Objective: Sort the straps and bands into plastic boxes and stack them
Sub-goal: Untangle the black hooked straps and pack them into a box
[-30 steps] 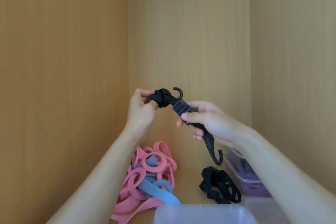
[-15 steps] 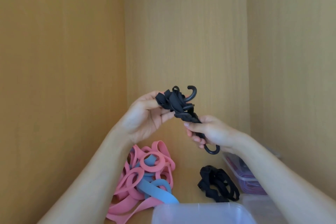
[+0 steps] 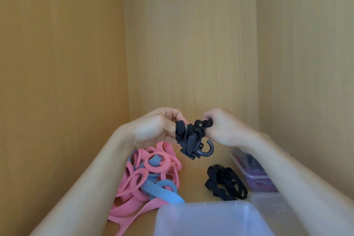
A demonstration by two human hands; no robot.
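Scanning for print — nothing legible anywhere in view (not a label, brand or number) — no text to read.

The bottom edge crops the clear box [image 3: 210, 220]; a forearm [image 3: 287, 168] half-hides the lidded box [image 3: 256, 178].

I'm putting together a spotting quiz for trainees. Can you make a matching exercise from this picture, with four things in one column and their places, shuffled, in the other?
Things
1. hooked black strap
2. pink and blue bands
3. black strap bundle
4. box with purple contents

Places
A. lying on the wooden floor, between the bands and that box
B. held up between the left hand and the right hand
C. farthest right of the four
D. piled farthest left

Pairs: 1-B, 2-D, 3-A, 4-C
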